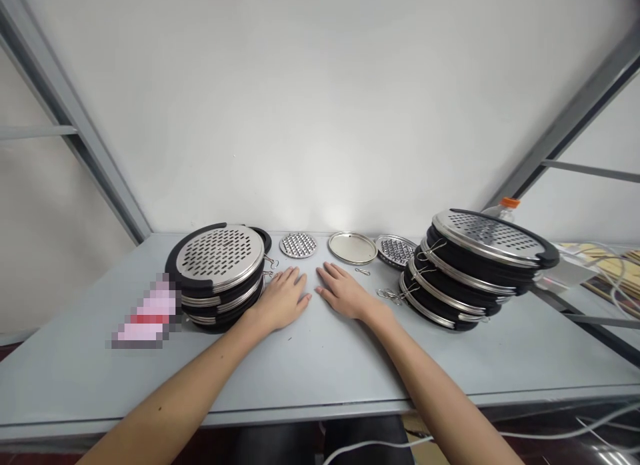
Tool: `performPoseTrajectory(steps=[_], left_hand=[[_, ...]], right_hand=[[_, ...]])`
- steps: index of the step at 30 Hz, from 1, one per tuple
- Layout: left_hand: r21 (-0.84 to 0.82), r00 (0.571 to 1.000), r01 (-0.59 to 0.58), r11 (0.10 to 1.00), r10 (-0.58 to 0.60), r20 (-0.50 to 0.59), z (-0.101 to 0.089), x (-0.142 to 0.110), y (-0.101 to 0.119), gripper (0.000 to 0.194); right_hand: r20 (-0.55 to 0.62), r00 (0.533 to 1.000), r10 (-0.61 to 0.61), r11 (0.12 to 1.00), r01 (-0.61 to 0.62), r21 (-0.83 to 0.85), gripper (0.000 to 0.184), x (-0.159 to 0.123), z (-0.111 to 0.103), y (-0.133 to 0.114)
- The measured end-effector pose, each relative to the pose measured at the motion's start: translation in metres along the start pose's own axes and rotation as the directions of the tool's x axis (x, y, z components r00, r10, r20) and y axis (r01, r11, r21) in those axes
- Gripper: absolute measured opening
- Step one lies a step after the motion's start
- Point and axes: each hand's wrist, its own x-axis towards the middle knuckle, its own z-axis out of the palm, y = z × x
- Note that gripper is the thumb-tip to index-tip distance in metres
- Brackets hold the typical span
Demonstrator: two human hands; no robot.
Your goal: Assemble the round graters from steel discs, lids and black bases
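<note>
My left hand [283, 297] lies flat on the grey table with its fingers stretched, holding nothing. Close to its left side rises a stack of round black-rimmed metal graters [220, 257]. My right hand [342, 290] also rests palm down, fingers apart and empty. Beyond the hands are a loose round grater disc [299, 245], a plain shallow metal dish [352, 247] and another round grater [396, 250]. A small wire clip [363, 271] lies just past my right fingers. Further right stands a taller leaning stack of graters [467, 268], with more wire clips [389, 295] beside it.
A blurred-out pink item [150, 315] lies left of the left stack. A bottle with an orange cap [509, 203] stands behind the right stack. Grey metal posts [95, 125] flank the table, with a white wall behind. A white cable [380, 443] hangs below the front edge.
</note>
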Motion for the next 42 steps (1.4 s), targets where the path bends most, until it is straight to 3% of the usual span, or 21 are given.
performPoseTrajectory(steps=[11,23,42], left_hand=[[-0.028,1.0,0.005,1.0,-0.004,0.024,0.0,0.0,-0.001,0.042],[-0.033,1.0,-0.007,0.999,0.008,0.023,0.0,0.0,-0.001,0.042],[0.027,0.998,0.004,1.0,-0.006,0.055,-0.002,-0.001,0.0,0.047]], right_hand=[[0.005,1.0,-0.001,0.998,0.001,0.064,0.055,0.0,-0.004,0.0],[-0.009,1.0,0.01,1.0,-0.009,0.021,0.049,0.0,-0.005,-0.006],[0.044,0.999,-0.008,1.0,0.008,0.0,0.057,0.0,-0.009,-0.003]])
